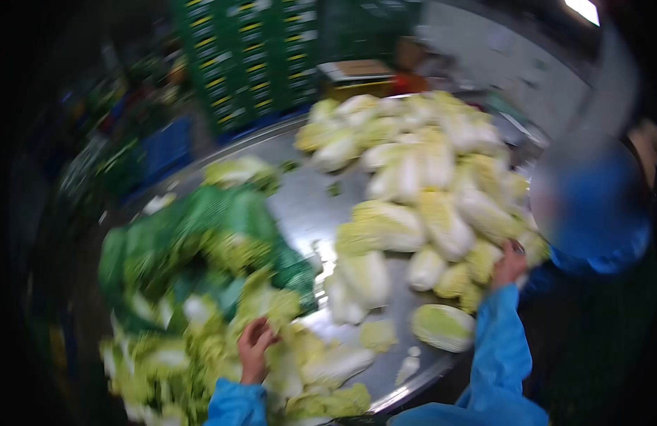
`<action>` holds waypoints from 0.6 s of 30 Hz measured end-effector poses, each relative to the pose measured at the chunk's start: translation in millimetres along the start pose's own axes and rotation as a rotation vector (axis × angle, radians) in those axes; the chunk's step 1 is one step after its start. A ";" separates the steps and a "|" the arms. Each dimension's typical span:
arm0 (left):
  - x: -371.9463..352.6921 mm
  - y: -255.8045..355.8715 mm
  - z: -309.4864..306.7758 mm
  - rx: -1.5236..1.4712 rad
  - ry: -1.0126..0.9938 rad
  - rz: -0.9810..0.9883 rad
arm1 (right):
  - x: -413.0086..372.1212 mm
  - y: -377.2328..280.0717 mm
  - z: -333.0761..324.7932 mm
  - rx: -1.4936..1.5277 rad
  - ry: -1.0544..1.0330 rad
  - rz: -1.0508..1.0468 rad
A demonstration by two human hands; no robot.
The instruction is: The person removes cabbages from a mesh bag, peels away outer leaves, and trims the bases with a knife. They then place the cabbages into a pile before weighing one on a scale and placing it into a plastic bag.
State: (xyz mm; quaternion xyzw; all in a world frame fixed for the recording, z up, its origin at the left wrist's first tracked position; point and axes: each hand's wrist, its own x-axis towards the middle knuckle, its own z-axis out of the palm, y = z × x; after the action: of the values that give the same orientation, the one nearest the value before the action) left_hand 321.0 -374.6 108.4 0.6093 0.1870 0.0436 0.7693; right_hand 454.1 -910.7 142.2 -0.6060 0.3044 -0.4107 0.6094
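My left hand point(255, 348) is over the loose outer leaves point(193, 362) at the lower left, its fingers curled; whether they grip a leaf is too blurred to tell. Beside it lies a green mesh bag point(222, 213) with leafy cabbage inside. My right hand point(510, 264) reaches to the right edge of a large pile of napa cabbages point(442, 170), its fingers bent against a cabbage there. A single cabbage point(443, 328) lies below the pile, near the table's front edge.
The round metal table point(303, 206) carries everything. A co-worker in blue point(591, 199) is close at the right. Stacked green crates point(250, 57) stand behind, with a blue crate point(166, 149) at the left and a cardboard-topped box point(357, 71) at the back.
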 end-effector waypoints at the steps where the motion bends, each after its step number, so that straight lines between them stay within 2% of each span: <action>1: 4.6 -0.3 -11.3 0.012 0.009 0.081 | -39.5 -7.0 14.4 -0.021 -0.114 -0.060; 2: 8.9 3.4 -18.8 0.018 0.063 0.135 | -88.7 -31.1 32.2 -0.063 -0.239 -0.015; 5: 27.8 13.0 -43.6 -0.080 0.209 0.252 | -157.5 -13.5 72.6 -0.087 -0.623 0.028; 10: 73.6 32.3 -102.6 -0.032 0.305 0.261 | -290.2 -40.2 171.6 -0.178 -1.278 0.228; 12: 104.4 35.4 -130.0 0.047 0.270 0.151 | -341.3 -47.5 212.8 -0.145 -1.398 0.284; 13: 121.2 38.5 -140.6 0.044 0.274 0.157 | -365.5 -44.0 234.3 -0.020 -1.418 0.341; 14: 138.8 42.6 -151.7 0.070 0.324 0.207 | -388.3 -41.6 254.8 0.038 -1.417 0.482; 16: 178.9 49.1 -175.0 0.142 0.387 0.284 | -430.0 -32.0 288.9 -0.005 -1.526 0.565; 18: 227.2 53.7 -197.1 0.278 0.417 0.330 | -463.6 -10.3 316.7 -0.025 -1.544 0.542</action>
State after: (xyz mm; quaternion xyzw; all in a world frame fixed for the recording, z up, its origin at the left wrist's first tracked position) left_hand 472.9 -112.5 69.3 0.7089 0.2436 0.2664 0.6060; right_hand 506.6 -352.1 118.9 -0.6304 -0.0605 0.2874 0.7186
